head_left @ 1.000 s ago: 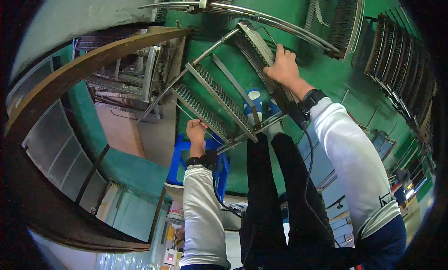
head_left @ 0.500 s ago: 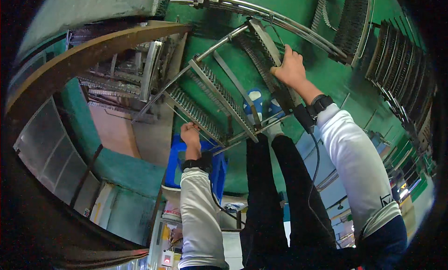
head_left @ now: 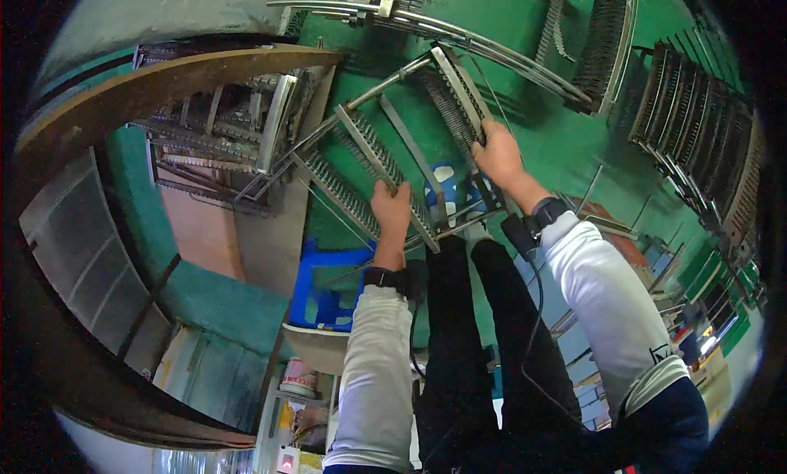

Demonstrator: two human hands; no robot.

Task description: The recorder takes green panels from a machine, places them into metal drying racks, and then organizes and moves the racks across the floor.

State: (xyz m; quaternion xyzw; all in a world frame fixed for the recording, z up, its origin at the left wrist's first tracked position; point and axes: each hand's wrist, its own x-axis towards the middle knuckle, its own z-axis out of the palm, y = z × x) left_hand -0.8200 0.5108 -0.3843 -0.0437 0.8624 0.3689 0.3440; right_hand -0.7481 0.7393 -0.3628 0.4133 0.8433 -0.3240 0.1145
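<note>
A metal rack frame (head_left: 360,98) stands tilted in front of my legs, with several toothed metal rails across it. My left hand (head_left: 391,211) is closed around the middle toothed rail (head_left: 361,142), near its lower half. On the right toothed rail (head_left: 460,84) my right hand (head_left: 499,157) is closed, thumb on one side and fingers over the other. The left toothed rail (head_left: 332,189) lies beside my left hand, apart from it. Parts of the rails under both hands are hidden.
A blue plastic stool (head_left: 302,298) stands at the lower left. Similar racks (head_left: 697,117) lie at the right, and a long curved frame (head_left: 492,47) lies beyond. Stacked racks (head_left: 217,134) sit at the left behind a brown curved beam (head_left: 172,74). My feet (head_left: 443,183) are on the green floor.
My left hand has moved right and up from the left rail to the middle rail. My right hand has slid slightly nearer along the right rail.
</note>
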